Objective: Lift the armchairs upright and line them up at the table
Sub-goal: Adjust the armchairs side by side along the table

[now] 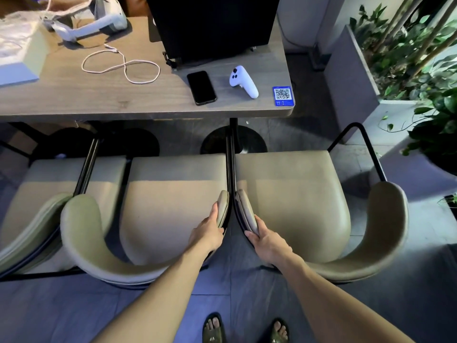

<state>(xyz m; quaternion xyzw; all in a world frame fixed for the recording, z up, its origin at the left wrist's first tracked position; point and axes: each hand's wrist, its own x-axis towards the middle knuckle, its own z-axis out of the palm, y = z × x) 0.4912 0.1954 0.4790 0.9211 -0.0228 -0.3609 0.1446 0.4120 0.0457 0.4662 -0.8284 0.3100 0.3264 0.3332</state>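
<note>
You had both hands down on the padded arm-ends where the two nearer armchairs met. Your left hand (pixel 209 230) was closed over the right arm tip of the middle armchair (pixel 173 206), fingers (pixel 214 214) wrapped along its inner face, thumb on the near side. Your right hand (pixel 265 240) gripped the left arm tip of the right armchair (pixel 291 206), fingers curled over the pad from the outside. The two pads sat just beside each other, with the black frame tubes running straight ahead of your fingertips between them toward the table (pixel 148 95).

That narrow gap was the thing the next move seemed to turn on. Each seat stretched away from your fingers toward the table edge, the middle one off to the left of your left hand, the right one off to the right of your right hand. Each hand was the nearer one to its own chair. Both stood upright, fronts near the table edge. A third armchair (pixel 44 194) stood farther left of your left hand, upright too, overlapping the middle one in this view.

No container was in play. Ahead of your fingers the tabletop carried a phone (pixel 201 87), a white controller (pixel 243 81), a QR card (pixel 283 95), a looped cable (pixel 121 66) and a headset (pixel 94 19). I'd judge only small squaring-up was left.
</note>
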